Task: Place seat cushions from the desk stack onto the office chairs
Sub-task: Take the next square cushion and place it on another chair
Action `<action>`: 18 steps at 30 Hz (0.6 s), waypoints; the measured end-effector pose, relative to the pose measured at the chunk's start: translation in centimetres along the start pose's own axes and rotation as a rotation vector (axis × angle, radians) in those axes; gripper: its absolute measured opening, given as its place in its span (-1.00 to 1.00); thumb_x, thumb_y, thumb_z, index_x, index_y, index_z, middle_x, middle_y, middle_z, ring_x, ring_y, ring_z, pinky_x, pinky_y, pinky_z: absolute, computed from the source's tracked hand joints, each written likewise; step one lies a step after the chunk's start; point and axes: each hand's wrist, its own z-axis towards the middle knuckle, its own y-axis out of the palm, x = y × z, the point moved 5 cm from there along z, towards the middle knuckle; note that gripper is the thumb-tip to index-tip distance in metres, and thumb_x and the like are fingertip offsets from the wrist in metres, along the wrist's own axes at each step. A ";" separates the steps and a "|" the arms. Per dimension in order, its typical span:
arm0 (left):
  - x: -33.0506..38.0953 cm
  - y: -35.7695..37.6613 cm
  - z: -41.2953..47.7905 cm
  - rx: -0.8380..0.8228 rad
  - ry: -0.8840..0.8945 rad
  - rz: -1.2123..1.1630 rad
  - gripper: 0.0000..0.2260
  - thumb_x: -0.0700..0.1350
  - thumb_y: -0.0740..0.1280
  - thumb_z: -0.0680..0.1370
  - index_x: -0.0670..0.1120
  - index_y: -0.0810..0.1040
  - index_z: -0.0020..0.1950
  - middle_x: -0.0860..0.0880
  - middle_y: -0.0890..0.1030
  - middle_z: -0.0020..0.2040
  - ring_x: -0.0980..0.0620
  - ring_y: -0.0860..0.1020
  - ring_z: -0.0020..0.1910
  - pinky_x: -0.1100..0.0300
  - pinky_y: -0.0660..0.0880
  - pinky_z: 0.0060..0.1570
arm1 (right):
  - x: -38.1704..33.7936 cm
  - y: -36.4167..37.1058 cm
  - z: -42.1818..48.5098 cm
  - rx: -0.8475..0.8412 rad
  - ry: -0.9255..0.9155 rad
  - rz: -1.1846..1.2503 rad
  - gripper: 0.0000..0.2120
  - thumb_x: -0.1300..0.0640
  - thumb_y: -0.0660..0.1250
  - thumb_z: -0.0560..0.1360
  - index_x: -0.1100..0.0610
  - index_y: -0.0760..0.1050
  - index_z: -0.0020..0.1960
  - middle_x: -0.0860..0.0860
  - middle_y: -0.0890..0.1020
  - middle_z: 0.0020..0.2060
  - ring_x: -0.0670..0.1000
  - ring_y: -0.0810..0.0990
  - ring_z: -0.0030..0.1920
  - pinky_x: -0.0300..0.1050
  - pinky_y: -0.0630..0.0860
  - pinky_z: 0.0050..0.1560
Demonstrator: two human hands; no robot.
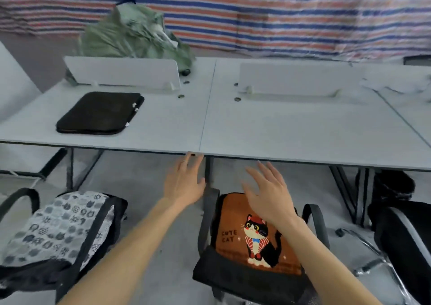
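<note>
left hand point(184, 183) flat, right hand point(268, 194) spread, both arms outstretched

Setting: open-plan office, one workstation row before me; pale grey desks point(291, 130) butted edge to edge, the seams plain; dark metal legs point(70, 167) beneath; low white divider panels point(121, 71) standing along the desks' middle line; round cable grommets point(237, 99) set in the tops near the panels; office chairs point(207, 216) with looped armrests drawn up on my side; bare grey floor point(144, 183); behind the desks a red, white and blue striped tarpaulin point(279, 13) hung as a backdrop; a green cloth bundle point(130, 34) heaped beyond the left panel.
</note>
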 end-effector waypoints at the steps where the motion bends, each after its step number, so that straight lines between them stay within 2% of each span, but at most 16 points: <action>1: -1.5 -1.7 -0.4 0.025 -0.014 0.027 -0.38 0.12 0.19 0.64 0.13 -0.02 0.64 -0.09 0.01 0.64 -0.12 0.04 0.60 -0.07 0.17 0.51 | -1.7 -0.6 0.2 0.016 -0.037 -0.003 -0.51 -0.19 0.11 0.65 -0.17 0.22 0.56 -0.09 0.11 0.61 0.00 -0.10 0.62 0.08 -0.01 0.59; 4: -6.1 -5.7 -1.6 0.085 -0.066 0.079 -0.37 0.12 0.18 0.65 0.12 -0.05 0.64 -0.11 0.00 0.64 -0.13 0.00 0.61 -0.07 0.12 0.53 | -6.2 -1.5 1.1 0.063 -0.128 -0.002 -0.50 -0.22 0.08 0.65 -0.19 0.21 0.57 -0.07 0.12 0.61 0.01 -0.10 0.62 0.10 0.00 0.59; 9: -14.3 -10.0 -1.6 0.140 -0.158 0.086 -0.37 0.13 0.16 0.65 0.11 -0.05 0.64 -0.12 0.01 0.64 -0.12 0.00 0.61 -0.05 0.11 0.52 | -13.6 -1.2 4.4 0.072 -0.178 0.041 -0.49 -0.27 0.05 0.63 -0.26 0.17 0.56 -0.12 0.11 0.61 -0.03 -0.12 0.61 0.11 -0.02 0.59; 18: -31.4 -13.6 4.8 0.100 -0.259 0.120 -0.40 0.11 0.15 0.65 0.15 -0.03 0.63 -0.10 -0.06 0.65 -0.13 -0.11 0.62 -0.21 0.01 0.53 | -26.5 5.9 15.7 0.021 -0.188 -0.074 -0.47 -0.28 -0.02 0.64 -0.24 0.09 0.59 -0.10 0.06 0.62 0.00 -0.16 0.62 0.10 -0.07 0.59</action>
